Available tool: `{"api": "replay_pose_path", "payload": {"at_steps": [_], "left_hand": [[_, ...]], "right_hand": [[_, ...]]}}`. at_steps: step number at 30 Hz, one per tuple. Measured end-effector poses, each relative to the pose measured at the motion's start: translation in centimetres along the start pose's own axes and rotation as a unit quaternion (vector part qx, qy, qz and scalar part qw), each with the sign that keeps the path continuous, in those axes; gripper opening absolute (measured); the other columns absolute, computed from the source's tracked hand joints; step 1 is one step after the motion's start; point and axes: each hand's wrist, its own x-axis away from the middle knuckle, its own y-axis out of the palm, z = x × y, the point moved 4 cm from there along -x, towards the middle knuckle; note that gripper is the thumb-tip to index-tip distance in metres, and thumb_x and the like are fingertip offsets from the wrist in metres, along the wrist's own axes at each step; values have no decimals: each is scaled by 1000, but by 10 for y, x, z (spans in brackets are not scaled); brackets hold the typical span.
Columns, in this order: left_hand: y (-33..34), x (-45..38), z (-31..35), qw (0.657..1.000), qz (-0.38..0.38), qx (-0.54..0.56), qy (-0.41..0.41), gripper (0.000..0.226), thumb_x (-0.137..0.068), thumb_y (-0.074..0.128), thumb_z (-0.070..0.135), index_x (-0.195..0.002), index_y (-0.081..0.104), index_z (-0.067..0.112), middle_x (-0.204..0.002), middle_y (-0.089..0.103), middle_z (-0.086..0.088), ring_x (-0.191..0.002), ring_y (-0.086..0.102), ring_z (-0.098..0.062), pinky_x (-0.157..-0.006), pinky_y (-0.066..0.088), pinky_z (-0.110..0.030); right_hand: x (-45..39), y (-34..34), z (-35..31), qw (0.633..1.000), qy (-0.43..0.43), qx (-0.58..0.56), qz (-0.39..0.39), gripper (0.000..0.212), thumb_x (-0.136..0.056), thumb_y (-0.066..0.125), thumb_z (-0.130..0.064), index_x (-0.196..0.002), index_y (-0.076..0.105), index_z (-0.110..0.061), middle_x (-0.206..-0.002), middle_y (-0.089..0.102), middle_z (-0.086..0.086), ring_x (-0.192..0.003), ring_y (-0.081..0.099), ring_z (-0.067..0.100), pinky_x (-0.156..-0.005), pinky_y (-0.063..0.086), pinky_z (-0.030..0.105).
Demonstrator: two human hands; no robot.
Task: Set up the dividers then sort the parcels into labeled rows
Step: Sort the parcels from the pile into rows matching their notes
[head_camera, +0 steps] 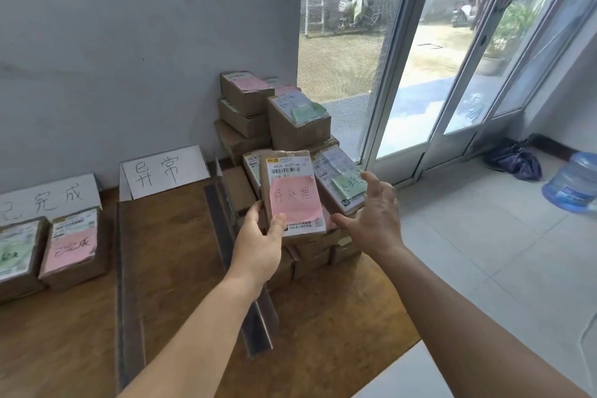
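Note:
My left hand (261,236) grips a cardboard parcel with a pink handwritten note (292,194), lifted above the table's right side. My right hand (371,216) hovers open just right of it, fingers spread, holding nothing. Behind stands a pile of parcels (277,116), some with pink notes, some with green ones (342,184). Two dark dividers (129,284) (223,226) lie front to back on the wooden table (171,252). White folded row signs (164,170) (48,197) stand at the back. In the left row sit a pink-noted parcel (72,249) and a green-noted parcel (16,255).
A grey wall (129,42) runs behind the table. Glass sliding doors (420,74) stand to the right. On the tiled floor lie a blue water jug (571,184) and a dark bundle of cloth (513,163). The table's right edge (400,326) ends beside my right forearm.

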Motion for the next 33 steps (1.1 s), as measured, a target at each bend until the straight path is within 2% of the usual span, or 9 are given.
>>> {"api": "replay_pose_path", "payload": {"at_steps": [6,12,17,21,24,26,28,31,33], "left_hand": [[-10,16,-7,999,30,18,-1,59,-96,48,42,-148,23,31,-141,48,2,-131,42,-20,-110,36,-44],[-15,57,-7,998,44,43,13,54,-97,48,39,-146,27,33,-135,53,3,-129,45,-20,-109,37,-46],[-23,104,-7,996,65,55,29,51,-97,50,35,-144,30,33,-129,56,4,-122,51,-19,-104,43,-44],[-44,145,-11,993,102,57,32,53,-97,50,33,-144,26,34,-128,55,3,-115,54,-15,-92,49,-29],[-65,171,-20,989,130,61,24,54,-96,51,34,-144,26,36,-128,56,2,-118,53,-17,-102,46,-39],[-81,189,-25,986,150,63,22,53,-96,51,33,-143,27,36,-126,57,3,-117,54,-16,-104,44,-42],[-99,205,-30,983,169,64,26,51,-97,51,32,-143,29,35,-122,59,4,-114,55,-14,-103,45,-42],[-128,226,-41,978,198,66,30,49,-97,51,32,-142,31,33,-119,60,4,-110,57,-13,-100,48,-40],[-149,237,-48,974,216,63,30,48,-97,50,34,-142,30,34,-120,60,4,-107,57,-11,-91,51,-33]], "right_hand": [[34,-12,-13,995,-66,-52,44,86,-66,85,-27,-136,34,-24,-134,33,4,-125,33,21,-92,29,27],[74,-29,-20,989,-106,-77,74,80,-63,86,-32,-125,36,-21,-129,37,6,-122,33,20,-99,36,35],[112,-52,-31,987,-113,-105,53,75,-67,85,-26,-127,42,-16,-132,35,6,-126,30,22,-100,37,35],[140,-64,-47,982,-145,-121,17,73,-66,85,-28,-125,43,-21,-132,33,8,-128,30,25,-105,38,46],[162,-65,-65,978,-164,-127,-7,74,-67,84,-31,-127,42,-25,-133,31,7,-128,30,26,-105,39,43],[178,-64,-80,976,-173,-127,-20,74,-68,84,-32,-128,42,-26,-135,30,6,-129,30,27,-106,34,35],[194,-60,-96,975,-180,-126,-41,74,-70,82,-34,-131,41,-28,-138,29,6,-131,28,27,-103,29,31],[218,-51,-121,971,-185,-133,-77,74,-73,79,-39,-134,39,-33,-140,25,5,-132,27,27,-105,32,35],[235,-45,-138,968,-187,-136,-97,72,-74,78,-41,-134,38,-37,-141,24,5,-133,26,28,-106,33,37]]}}
